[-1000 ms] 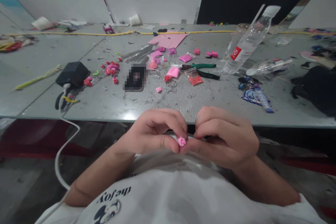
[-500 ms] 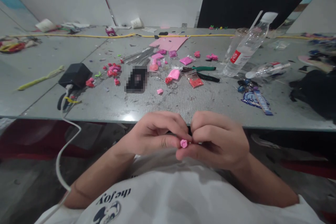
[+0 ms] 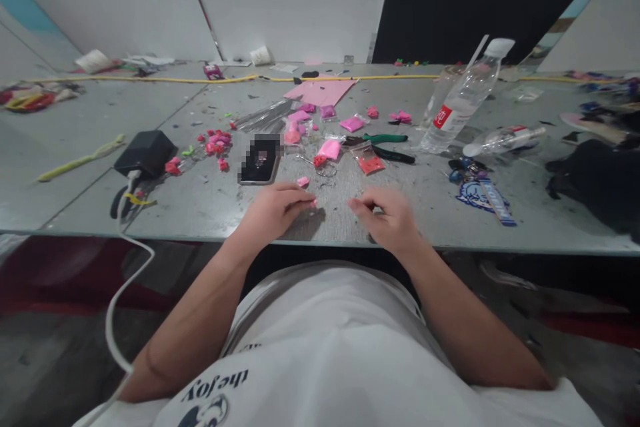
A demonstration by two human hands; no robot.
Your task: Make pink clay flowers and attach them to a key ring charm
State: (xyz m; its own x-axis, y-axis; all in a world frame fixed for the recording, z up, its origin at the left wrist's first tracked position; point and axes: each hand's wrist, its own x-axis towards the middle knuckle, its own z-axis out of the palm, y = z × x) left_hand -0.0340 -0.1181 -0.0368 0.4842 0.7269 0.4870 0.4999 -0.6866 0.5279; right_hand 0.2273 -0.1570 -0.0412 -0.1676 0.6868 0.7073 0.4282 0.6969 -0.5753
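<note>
Over the near part of the table, my left hand [image 3: 274, 211] pinches a small pink clay piece [image 3: 314, 203] at its fingertips. Just beyond those fingers lies a pink lump [image 3: 303, 182]. My right hand [image 3: 384, 213] hovers to the right with thumb and fingers curled together; whether anything sits between them is too blurred to tell. Farther back are a pink clay packet [image 3: 330, 149], a small red flower [image 3: 319, 160] by a wire ring, and a bag of red clay [image 3: 370, 165].
A phone [image 3: 260, 163], a black adapter [image 3: 145, 153] with a white cable and red-pink flowers [image 3: 216, 141] are on the left. Green-handled pliers [image 3: 387, 139], an upright bottle [image 3: 463, 103], a lying bottle [image 3: 507, 140] and a blue-white wrapper [image 3: 485, 199] are on the right.
Both hands have moved forward from near the chest to over the table and have separated. The pink piece went with my left hand; my right hand came away from it.
</note>
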